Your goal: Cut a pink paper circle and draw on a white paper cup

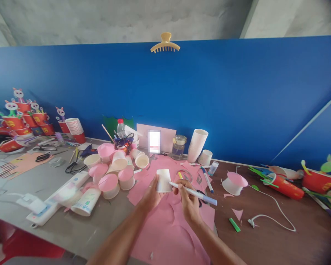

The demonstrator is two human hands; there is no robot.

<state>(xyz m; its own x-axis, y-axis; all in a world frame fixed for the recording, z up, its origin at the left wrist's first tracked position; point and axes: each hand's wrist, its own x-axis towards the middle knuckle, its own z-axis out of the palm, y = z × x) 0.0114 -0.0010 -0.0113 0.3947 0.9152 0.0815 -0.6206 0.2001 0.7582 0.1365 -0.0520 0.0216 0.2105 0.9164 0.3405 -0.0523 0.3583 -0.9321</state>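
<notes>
In the head view, the left hand (pixel 153 194) cradles a white paper cup (pixel 163 181) over pink paper sheets (pixel 157 243); the right hand's (pixel 188 198) narrow grip holds a white, blue-ended marker (pixel 196 193) to its side. Marking, apparently; any stroke calls for steadiness.

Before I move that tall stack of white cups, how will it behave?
The stack of white cups looks like thin paper, so it's probably light and easily dented. Being tall and narrower at the bottom than the top, it may tip if pushed. The cups are nested, so they could slide apart when lifted.
</notes>
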